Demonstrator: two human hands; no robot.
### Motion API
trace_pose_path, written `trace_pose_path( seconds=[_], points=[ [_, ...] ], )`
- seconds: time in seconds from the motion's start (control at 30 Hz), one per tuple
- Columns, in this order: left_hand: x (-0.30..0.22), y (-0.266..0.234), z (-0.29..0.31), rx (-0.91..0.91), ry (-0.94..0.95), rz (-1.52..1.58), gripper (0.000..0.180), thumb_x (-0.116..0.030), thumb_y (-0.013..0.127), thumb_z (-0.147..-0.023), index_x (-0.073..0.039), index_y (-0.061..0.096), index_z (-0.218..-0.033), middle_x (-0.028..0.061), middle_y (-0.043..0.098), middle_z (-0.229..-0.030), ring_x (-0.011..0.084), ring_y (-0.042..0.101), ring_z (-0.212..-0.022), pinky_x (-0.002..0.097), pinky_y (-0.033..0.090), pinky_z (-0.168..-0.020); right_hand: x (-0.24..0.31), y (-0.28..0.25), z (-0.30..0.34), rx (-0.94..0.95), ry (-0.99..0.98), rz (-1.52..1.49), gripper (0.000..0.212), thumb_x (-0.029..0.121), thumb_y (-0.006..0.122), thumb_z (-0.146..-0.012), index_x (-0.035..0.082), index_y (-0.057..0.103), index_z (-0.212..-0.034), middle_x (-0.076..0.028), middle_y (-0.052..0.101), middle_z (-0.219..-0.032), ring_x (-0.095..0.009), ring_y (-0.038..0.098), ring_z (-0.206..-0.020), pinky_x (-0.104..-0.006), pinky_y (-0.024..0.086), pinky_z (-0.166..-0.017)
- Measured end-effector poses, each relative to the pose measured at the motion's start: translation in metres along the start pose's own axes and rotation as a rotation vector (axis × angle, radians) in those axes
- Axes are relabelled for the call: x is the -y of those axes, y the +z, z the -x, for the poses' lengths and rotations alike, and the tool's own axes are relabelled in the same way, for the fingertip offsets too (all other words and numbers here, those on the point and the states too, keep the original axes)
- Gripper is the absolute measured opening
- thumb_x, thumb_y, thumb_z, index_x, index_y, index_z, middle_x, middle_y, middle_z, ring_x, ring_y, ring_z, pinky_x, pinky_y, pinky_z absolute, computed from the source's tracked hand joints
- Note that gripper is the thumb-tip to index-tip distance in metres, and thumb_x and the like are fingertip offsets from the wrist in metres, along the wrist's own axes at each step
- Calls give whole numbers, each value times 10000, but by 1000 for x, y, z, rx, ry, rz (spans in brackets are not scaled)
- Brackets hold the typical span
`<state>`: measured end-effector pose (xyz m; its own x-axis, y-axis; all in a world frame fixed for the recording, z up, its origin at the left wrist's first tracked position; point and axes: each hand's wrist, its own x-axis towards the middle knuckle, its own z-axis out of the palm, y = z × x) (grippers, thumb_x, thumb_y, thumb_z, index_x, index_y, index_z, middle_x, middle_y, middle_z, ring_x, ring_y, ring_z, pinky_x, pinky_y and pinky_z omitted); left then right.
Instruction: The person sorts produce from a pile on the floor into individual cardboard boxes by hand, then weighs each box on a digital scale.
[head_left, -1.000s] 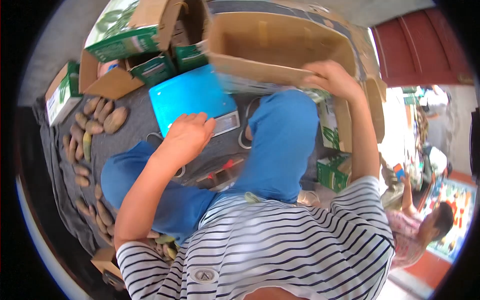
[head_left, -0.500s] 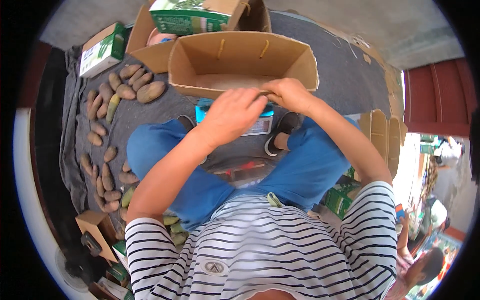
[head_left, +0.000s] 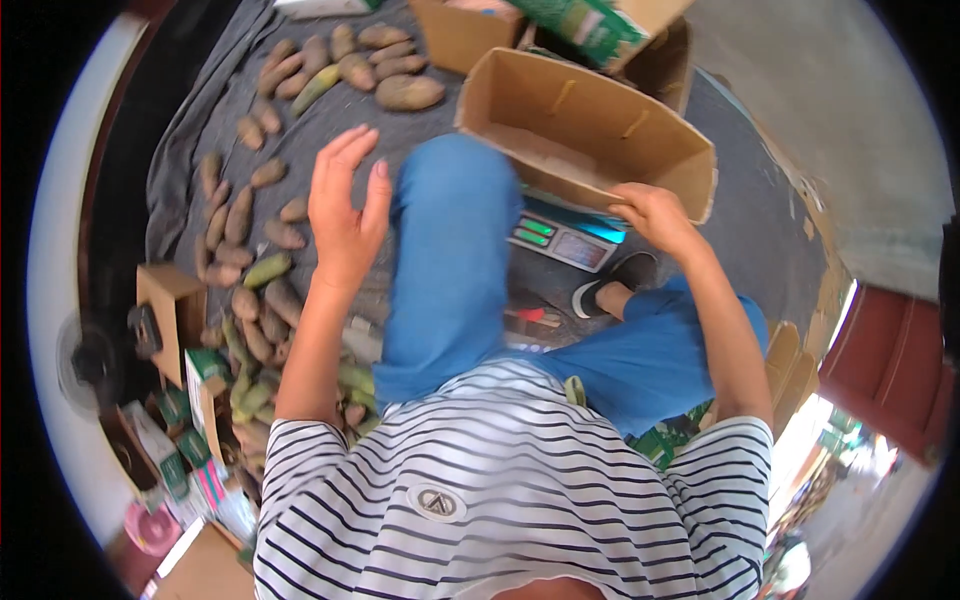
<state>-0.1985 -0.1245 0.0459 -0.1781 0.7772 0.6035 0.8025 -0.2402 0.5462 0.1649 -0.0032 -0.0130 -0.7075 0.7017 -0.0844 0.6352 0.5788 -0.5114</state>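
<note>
My left hand (head_left: 348,205) is raised over the dark ground cloth, its fingers apart with nothing in them. It is near several brown, elongated, tuber-like vegetables (head_left: 410,93). With its fingers over the near rim, my right hand (head_left: 652,212) grips an open cardboard box (head_left: 580,108). Two yellow cord loops hang on the far inner wall of the box, and I see nothing inside it. Beneath its near side is a digital scale (head_left: 565,245) with lit green displays, partly hidden by the box.
More brown and green vegetables (head_left: 268,269) lie along the left, with a heap of green ones (head_left: 250,390) beside my left arm. Cartons (head_left: 610,30) stand behind the open box. A small brown box (head_left: 172,310) sits at the left. Something red (head_left: 530,314) lies between my legs.
My left hand has let go of the box rim and moved left, opening. My right hand stays on the rim. The view has turned left, and my left knee has risen.
</note>
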Motion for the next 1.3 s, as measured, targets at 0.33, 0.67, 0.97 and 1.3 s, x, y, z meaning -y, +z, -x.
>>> trace_pose_path(
  seconds=[0.33, 0.67, 0.97, 1.3],
  points=[
    [118, -101, 378, 1058, -1159, -664, 456, -233, 671, -756, -42, 488, -1128, 185, 520, -1096, 360, 528, -1055, 434, 477, -823, 34, -9, -8, -41, -25, 61, 350, 120, 625, -823, 68, 554, -1161, -147, 568, -1161, -309, 555, -1053, -357, 444, -873],
    [118, -134, 423, 601, -1182, -872, 451, -235, 644, -746, -68, 499, -1139, 132, 532, -1032, 309, 533, -988, 424, 468, -776, 16, -4, -7, 122, 185, -62, 280, 114, 594, -856, -5, 571, -1109, -182, 615, -1017, -308, 592, -933, -347, 446, -821],
    [115, -151, 420, 1343, -813, -980, 885, -493, 791, -563, -86, 429, -1261, 116, 466, -1215, 300, 431, -1142, 464, 356, -913, 27, -11, -20, 294, 195, 173, 269, 100, 584, -827, -17, 567, -1069, -225, 612, -995, -387, 588, -930, -402, 457, -786],
    [184, -134, 429, 1213, -769, -781, 249, -45, 564, -767, -36, 548, -1015, 143, 603, -1031, 314, 553, -1028, 432, 494, -793, 15, -13, -4, 297, 225, 126, 332, 57, 534, -803, 17, 557, -1131, -223, 607, -1036, -392, 575, -958, -421, 456, -797]
  ],
)
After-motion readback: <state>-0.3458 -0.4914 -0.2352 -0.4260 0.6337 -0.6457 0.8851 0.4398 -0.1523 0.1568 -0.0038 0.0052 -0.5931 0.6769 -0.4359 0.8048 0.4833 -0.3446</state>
